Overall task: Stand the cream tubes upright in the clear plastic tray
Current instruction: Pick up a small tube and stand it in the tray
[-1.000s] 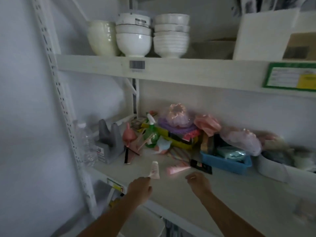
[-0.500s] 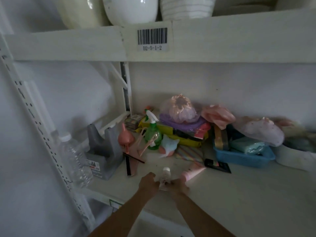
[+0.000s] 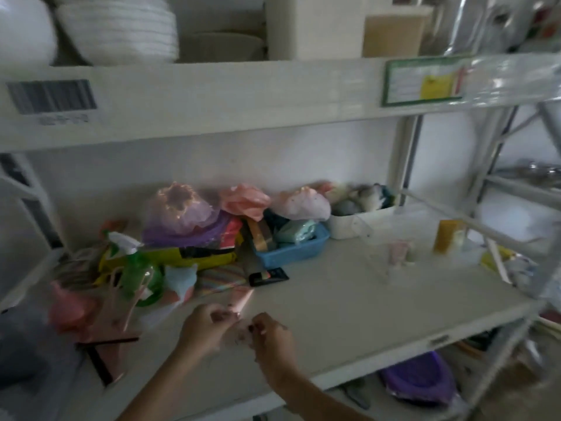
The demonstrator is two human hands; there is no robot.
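My left hand [image 3: 209,328] and my right hand [image 3: 271,335] meet over the front of the white shelf [image 3: 349,305]. Both are closed on a small pale cream tube [image 3: 239,337], which is blurred between them. A pink cream tube [image 3: 242,298] lies flat on the shelf just beyond my left fingertips; whether they touch its cap end I cannot tell. Far to the right stands the clear plastic tray [image 3: 378,262]. Inside it a pale pink tube [image 3: 398,253] stands upright.
Clutter fills the back left: a green spray bottle [image 3: 138,268], bagged purple and pink items [image 3: 182,214], a blue basket [image 3: 291,247], a white bin [image 3: 355,223]. A yellow box [image 3: 447,240] stands right of the tray. The upper shelf [image 3: 212,95] hangs overhead.
The view has swung right, so the clear tray is now visible. My right hand came in to join the left on the pale tube, and both hands stay together low at the shelf front.
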